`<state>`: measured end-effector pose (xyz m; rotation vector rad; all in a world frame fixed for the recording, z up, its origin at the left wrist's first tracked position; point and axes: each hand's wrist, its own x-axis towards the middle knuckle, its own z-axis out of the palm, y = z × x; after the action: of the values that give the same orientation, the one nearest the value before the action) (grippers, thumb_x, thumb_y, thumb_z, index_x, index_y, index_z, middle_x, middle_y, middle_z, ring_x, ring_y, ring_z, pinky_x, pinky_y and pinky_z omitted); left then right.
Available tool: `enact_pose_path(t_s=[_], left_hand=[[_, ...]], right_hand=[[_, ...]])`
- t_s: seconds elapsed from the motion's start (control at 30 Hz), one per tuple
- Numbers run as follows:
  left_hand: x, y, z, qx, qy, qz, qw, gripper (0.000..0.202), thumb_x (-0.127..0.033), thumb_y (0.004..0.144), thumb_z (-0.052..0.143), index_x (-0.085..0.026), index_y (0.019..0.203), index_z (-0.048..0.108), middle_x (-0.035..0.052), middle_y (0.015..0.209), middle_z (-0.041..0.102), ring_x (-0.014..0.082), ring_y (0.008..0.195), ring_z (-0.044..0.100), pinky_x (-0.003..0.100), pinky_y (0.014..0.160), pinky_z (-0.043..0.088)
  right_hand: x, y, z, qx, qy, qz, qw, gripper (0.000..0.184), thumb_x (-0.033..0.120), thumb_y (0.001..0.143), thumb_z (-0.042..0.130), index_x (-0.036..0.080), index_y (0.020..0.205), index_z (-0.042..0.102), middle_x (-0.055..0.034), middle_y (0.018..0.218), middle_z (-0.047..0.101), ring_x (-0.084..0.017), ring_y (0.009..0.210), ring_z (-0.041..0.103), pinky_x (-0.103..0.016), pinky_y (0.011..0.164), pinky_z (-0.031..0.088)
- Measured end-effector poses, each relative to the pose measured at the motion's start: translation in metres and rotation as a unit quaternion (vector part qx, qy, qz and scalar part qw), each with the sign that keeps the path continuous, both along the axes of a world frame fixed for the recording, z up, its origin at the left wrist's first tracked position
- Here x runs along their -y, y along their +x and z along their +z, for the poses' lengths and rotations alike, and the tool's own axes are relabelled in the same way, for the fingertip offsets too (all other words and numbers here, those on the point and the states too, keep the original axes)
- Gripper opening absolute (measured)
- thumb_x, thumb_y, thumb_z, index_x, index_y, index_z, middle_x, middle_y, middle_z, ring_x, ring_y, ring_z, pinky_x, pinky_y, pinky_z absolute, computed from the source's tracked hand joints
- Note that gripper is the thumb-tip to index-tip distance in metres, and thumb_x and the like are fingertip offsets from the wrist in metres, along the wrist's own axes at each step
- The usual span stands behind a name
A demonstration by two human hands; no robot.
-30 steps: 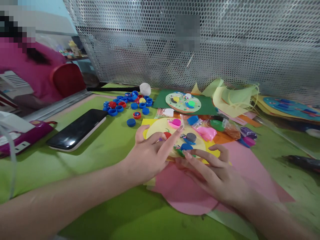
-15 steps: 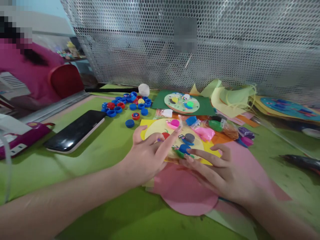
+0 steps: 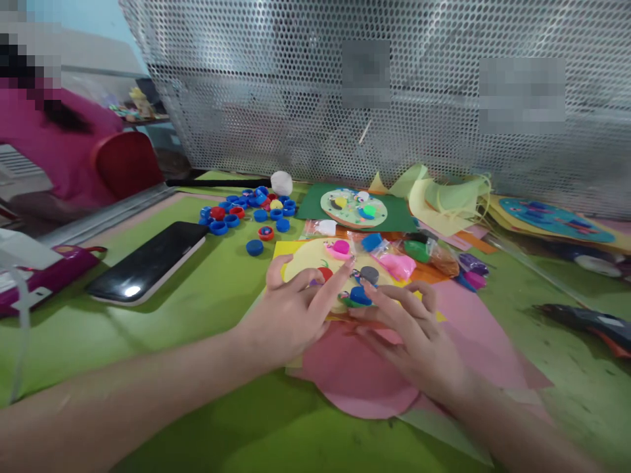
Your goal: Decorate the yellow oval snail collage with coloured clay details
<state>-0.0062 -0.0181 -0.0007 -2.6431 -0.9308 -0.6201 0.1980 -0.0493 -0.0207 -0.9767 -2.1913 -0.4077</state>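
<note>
A pale yellow paper disc (image 3: 302, 255) lies on a yellow card (image 3: 282, 249). It bears small snail-like figures: a pink one (image 3: 340, 247), a red one (image 3: 324, 274), a grey one (image 3: 369, 274) and a blue one (image 3: 361, 296) with green under it. My left hand (image 3: 294, 312) rests over the disc's left side, fingers apart, the extended index tip near the grey figure. From the right, my right hand (image 3: 414, 332) reaches over with fingers spread, its index tip at the gap between the grey and blue figures. Whether it touches either is unclear. Neither hand holds anything.
Blue and red bottle caps (image 3: 231, 220) are heaped at back left, beside a phone (image 3: 148, 263). Behind the disc are clay packets (image 3: 397, 265) and a decorated green card (image 3: 308, 203). Pink paper (image 3: 365, 387) lies in front. A glue gun (image 3: 586, 320) sits at right. A perforated metal panel (image 3: 276, 98) stands behind.
My right index finger has moved up and left, from the blue figure's lower right edge to the gap below the grey one. The left hand stays nearly in place. The view has shifted slightly.
</note>
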Motion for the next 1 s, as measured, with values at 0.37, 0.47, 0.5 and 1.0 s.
enact_pose_path(t_s=[0.37, 0.47, 0.5, 1.0], left_hand=[[0.004, 0.001, -0.002, 0.016, 0.003, 0.011, 1.000, 0.054, -0.014, 0.081, 0.042, -0.009, 0.133, 0.028, 0.0079, 0.087, 0.068, 0.0202, 0.096, 0.057, 0.047, 0.099, 0.018], [0.004, 0.001, -0.003, 0.016, 0.004, 0.015, 1.000, 0.057, -0.013, 0.079, 0.044, -0.008, 0.134, 0.027, 0.0075, 0.084, 0.068, 0.0209, 0.096, 0.057, 0.048, 0.098, 0.018], [0.004, 0.001, -0.003, 0.014, 0.006, 0.017, 1.000, 0.058, -0.012, 0.078, 0.043, -0.008, 0.134, 0.026, 0.0074, 0.083, 0.068, 0.0211, 0.096, 0.057, 0.049, 0.097, 0.018], [0.008, 0.003, -0.006, 0.004, 0.037, 0.014, 0.999, 0.054, -0.011, 0.081, 0.042, -0.004, 0.132, 0.025, 0.0084, 0.080, 0.069, 0.0223, 0.093, 0.057, 0.053, 0.095, 0.021]], right_hand=[[0.009, -0.012, -0.004, -0.019, 0.027, -0.001, 0.999, 0.065, 0.008, 0.079, 0.060, 0.015, 0.134, 0.026, -0.0010, 0.080, 0.070, -0.019, 0.088, 0.055, -0.039, 0.081, 0.032], [0.011, -0.015, -0.005, -0.042, 0.015, -0.014, 0.999, 0.065, 0.005, 0.079, 0.057, 0.016, 0.135, 0.026, 0.0001, 0.076, 0.069, -0.018, 0.083, 0.056, -0.039, 0.081, 0.033], [0.011, -0.016, -0.004, -0.047, 0.015, -0.014, 0.999, 0.066, 0.003, 0.078, 0.057, 0.017, 0.135, 0.026, 0.0009, 0.074, 0.069, -0.018, 0.081, 0.056, -0.039, 0.080, 0.033], [0.008, -0.017, 0.002, -0.035, 0.042, -0.010, 0.998, 0.059, 0.013, 0.084, 0.054, 0.017, 0.135, 0.027, -0.0028, 0.084, 0.071, -0.022, 0.092, 0.061, -0.040, 0.081, 0.034]])
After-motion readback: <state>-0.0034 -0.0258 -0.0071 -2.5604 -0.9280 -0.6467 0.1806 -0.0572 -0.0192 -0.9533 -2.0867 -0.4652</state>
